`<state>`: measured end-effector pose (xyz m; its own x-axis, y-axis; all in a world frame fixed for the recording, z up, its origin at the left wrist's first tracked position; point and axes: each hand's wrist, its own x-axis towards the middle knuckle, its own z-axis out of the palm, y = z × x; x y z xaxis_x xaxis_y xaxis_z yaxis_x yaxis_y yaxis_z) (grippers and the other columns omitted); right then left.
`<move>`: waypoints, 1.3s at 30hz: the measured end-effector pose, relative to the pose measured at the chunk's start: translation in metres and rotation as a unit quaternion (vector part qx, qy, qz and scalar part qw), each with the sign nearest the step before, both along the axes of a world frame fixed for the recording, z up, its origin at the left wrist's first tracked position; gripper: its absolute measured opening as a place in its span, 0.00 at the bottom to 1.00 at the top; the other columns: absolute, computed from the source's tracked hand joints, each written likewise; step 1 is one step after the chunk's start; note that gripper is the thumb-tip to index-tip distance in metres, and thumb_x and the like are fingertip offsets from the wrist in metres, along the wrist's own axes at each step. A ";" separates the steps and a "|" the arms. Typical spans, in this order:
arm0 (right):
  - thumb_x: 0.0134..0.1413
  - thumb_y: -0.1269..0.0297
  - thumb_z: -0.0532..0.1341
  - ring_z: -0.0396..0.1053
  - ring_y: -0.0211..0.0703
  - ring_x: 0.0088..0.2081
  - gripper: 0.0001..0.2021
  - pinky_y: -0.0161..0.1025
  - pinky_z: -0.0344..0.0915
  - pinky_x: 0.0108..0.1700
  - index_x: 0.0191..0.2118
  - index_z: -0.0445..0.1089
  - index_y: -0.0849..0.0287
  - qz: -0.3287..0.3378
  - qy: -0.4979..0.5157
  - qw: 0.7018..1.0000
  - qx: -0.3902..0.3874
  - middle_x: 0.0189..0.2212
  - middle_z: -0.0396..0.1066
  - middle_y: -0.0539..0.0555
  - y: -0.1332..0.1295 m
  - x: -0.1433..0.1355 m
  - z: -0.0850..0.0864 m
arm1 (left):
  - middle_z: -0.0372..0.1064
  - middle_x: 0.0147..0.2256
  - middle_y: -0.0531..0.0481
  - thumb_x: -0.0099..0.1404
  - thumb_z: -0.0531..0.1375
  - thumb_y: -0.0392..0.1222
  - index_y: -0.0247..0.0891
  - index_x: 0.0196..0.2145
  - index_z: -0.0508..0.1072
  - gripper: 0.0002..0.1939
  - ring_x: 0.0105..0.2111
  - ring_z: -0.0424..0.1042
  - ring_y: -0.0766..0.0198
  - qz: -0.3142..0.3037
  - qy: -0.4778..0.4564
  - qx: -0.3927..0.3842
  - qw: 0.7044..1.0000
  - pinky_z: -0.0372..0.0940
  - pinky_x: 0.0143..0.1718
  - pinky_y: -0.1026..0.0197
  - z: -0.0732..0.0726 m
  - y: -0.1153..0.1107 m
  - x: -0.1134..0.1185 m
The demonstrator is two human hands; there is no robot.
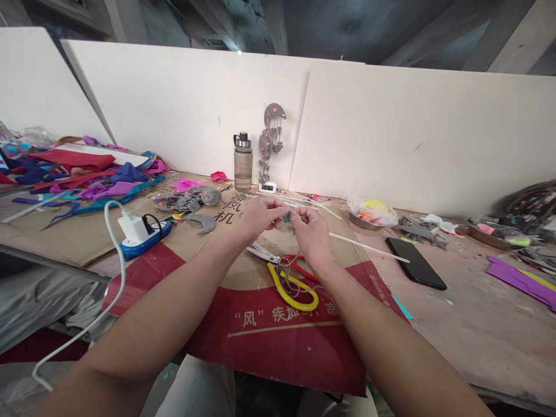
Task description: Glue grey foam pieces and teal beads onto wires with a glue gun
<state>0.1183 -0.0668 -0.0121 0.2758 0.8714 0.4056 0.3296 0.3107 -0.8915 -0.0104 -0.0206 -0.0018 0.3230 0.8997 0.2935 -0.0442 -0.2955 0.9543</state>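
Over the cardboard at the centre, my left hand (263, 217) and my right hand (311, 231) meet, fingertips pinched together. Between them shows a small teal piece (287, 216), its shape mostly covered by the fingers. Both hands seem to hold it. Just below lie scissors with yellow handles (299, 305), red-handled pliers or cutters (303, 269) and a loose grey cord (287, 278). A clear thin stick (369, 246) extends to the right of my right hand.
A bottle (243, 165) and grey moon ornaments (274, 116) stand behind. Left are felt scraps (104, 188), grey felt pieces (186, 198) and a power strip (145, 240). Right are a bowl (369, 222), a phone (416, 263) and purple felt (521, 282).
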 end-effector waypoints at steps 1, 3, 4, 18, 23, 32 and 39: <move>0.47 0.54 0.58 0.50 0.33 0.22 0.12 0.34 0.48 0.25 0.29 0.65 0.58 0.002 0.008 1.000 0.004 0.20 0.60 0.45 0.001 0.001 -0.001 | 0.62 0.16 0.55 0.53 0.63 0.43 0.34 0.25 0.72 0.08 0.16 0.58 0.74 -0.017 -0.009 -0.013 1.000 0.49 0.17 0.70 0.000 0.000 0.000; 0.48 0.52 0.58 0.51 0.34 0.23 0.13 0.34 0.48 0.25 0.29 0.65 0.58 0.003 0.020 1.000 0.011 0.21 0.61 0.46 0.002 0.003 -0.002 | 0.64 0.17 0.53 0.53 0.64 0.46 0.34 0.26 0.73 0.11 0.17 0.60 0.74 -0.051 -0.022 -0.030 0.998 0.49 0.17 0.70 0.000 0.001 -0.001; 0.48 0.51 0.58 0.51 0.34 0.23 0.13 0.34 0.48 0.25 0.28 0.65 0.58 0.002 0.021 1.000 0.013 0.21 0.61 0.46 0.002 0.004 -0.002 | 0.64 0.17 0.53 0.53 0.65 0.47 0.34 0.26 0.74 0.12 0.17 0.60 0.74 -0.061 -0.025 -0.035 0.997 0.49 0.17 0.70 0.000 0.001 -0.001; 0.50 0.54 0.59 0.52 0.35 0.24 0.12 0.34 0.53 0.28 0.31 0.69 0.60 0.005 -0.008 1.000 0.027 0.21 0.58 0.45 0.004 0.004 -0.007 | 0.64 0.20 0.56 0.51 0.63 0.41 0.35 0.25 0.71 0.07 0.17 0.61 0.75 0.041 0.022 0.068 0.997 0.54 0.19 0.70 -0.002 0.001 0.002; 0.52 0.53 0.58 0.54 0.34 0.24 0.15 0.33 0.55 0.27 0.40 0.67 0.59 0.058 0.008 0.998 0.022 0.24 0.60 0.45 0.006 0.005 -0.012 | 0.62 0.17 0.58 0.51 0.62 0.41 0.36 0.26 0.70 0.06 0.15 0.59 0.75 0.078 0.010 0.075 0.994 0.52 0.17 0.70 -0.003 0.010 -0.004; 0.50 0.49 0.58 0.49 0.32 0.19 0.16 0.32 0.48 0.21 0.35 0.71 0.58 0.180 0.024 0.981 -0.064 0.19 0.56 0.43 -0.002 0.010 0.002 | 0.61 0.15 0.58 0.50 0.62 0.40 0.35 0.26 0.69 0.06 0.14 0.61 0.74 0.202 -0.141 0.038 0.968 0.47 0.14 0.70 -0.007 0.056 -0.040; 0.54 0.47 0.57 0.69 0.41 0.30 0.19 0.36 0.62 0.30 0.30 0.75 0.57 0.252 -0.184 0.948 -0.065 0.28 0.74 0.54 0.000 0.049 0.020 | 0.63 0.19 0.59 0.50 0.62 0.40 0.36 0.26 0.67 0.08 0.18 0.64 0.76 0.228 -0.278 -0.022 0.933 0.52 0.18 0.72 0.003 0.057 -0.056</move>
<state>0.1673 -0.0673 0.0078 -0.3286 0.9039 0.2737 0.4638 0.4069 -0.7870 -0.0663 0.0369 0.0012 -0.2870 0.9214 0.2620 -0.4149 -0.3661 0.8330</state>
